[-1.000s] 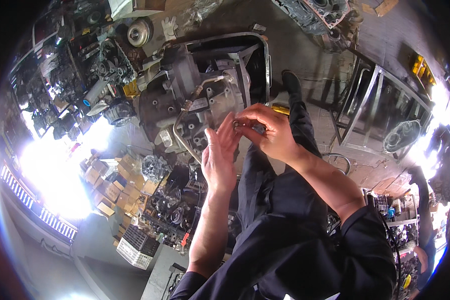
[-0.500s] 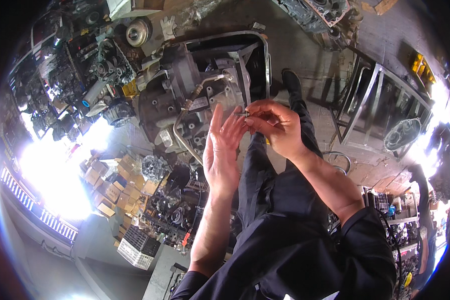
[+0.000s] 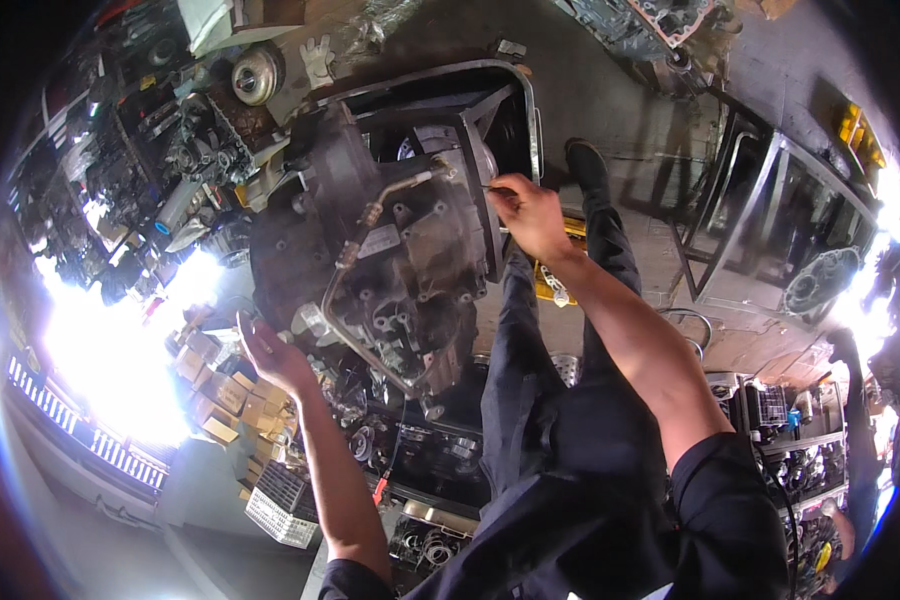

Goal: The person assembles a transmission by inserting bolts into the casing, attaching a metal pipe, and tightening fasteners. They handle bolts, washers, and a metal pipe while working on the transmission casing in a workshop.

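Observation:
My right hand point(image 3: 532, 215) is closed in a pinch beside the right edge of a large grey gearbox-like housing point(image 3: 425, 260). A small, thin dark piece, like a pin or bolt point(image 3: 486, 188), pokes out from its fingertips; its exact kind is too small to tell. Off the housing's lower left, my left hand point(image 3: 275, 358) is held out with its fingers stretched and nothing visible in it. A bent metal pipe point(image 3: 342, 285) runs across the top of the housing. Behind the housing is a dark tray with a metal rim point(image 3: 537, 130).
Past my feet lies a yellow metal part point(image 3: 553, 287). An angled metal frame stand point(image 3: 740, 215) is on the right. Cardboard boxes point(image 3: 220, 390) and a white crate point(image 3: 278, 515) stand at the lower left. A glove point(image 3: 317, 62) and a round metal part point(image 3: 258, 75) lie at the back.
My hands have parted. The left has swung down and left, away from the housing's middle; the right has moved slightly up and right, with the small piece still in its fingertips.

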